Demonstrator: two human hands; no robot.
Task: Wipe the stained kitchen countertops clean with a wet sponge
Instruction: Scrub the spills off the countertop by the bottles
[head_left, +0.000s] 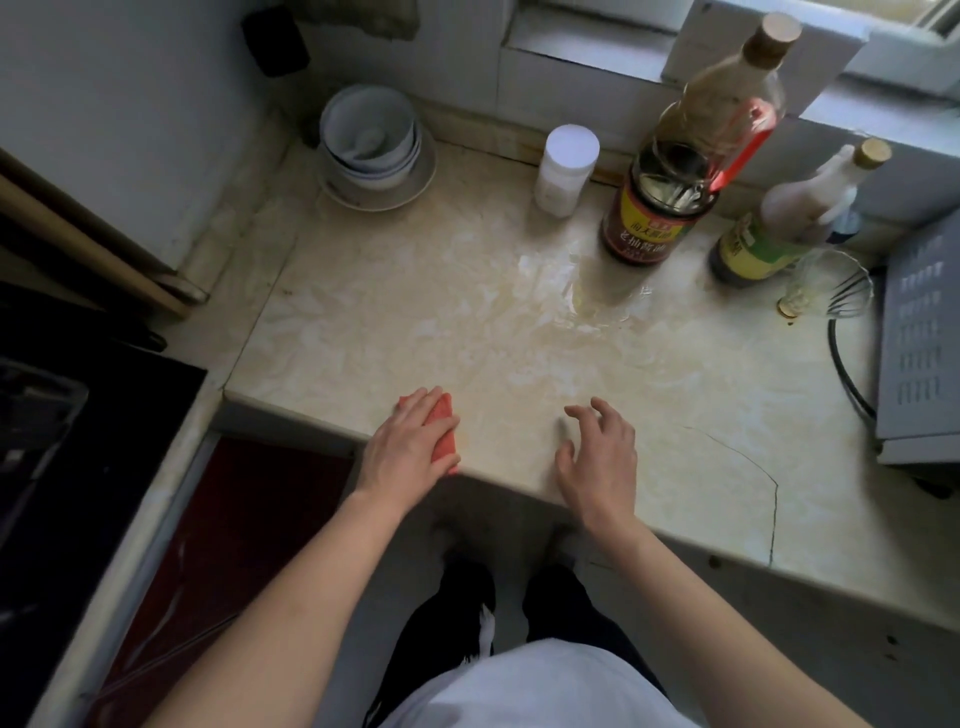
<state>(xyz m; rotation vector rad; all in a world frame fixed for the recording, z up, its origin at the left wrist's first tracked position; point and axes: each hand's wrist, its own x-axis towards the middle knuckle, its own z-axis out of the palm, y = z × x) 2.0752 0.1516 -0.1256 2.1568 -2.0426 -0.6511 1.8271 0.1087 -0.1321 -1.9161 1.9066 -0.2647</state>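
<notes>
While the left hand's fingers (423, 402) lie close together and flat on the red sponge (445, 441), they press it onto the countertop (395, 322) at its near edge, left of centre. The left hand (402, 449) covers most of the sponge, leaving only its right side showing. The right hand's fingers (597, 410) are spread and loosely bent, holding nothing. Their tips seem to touch the stone, though I cannot tell for sure. The right hand (600, 454) sits just right of the sponge, apart from it. Farther back, a wet, yellowish smear (587, 293) shines in front of a tall soy sauce bottle (654, 218). A white jar (563, 171) stands to that bottle's left, and stacked bowls (371, 140) fill the far left corner. A smaller bottle (763, 244) and a whisk (844, 293) stand on the right, near a grey appliance (919, 343).
</notes>
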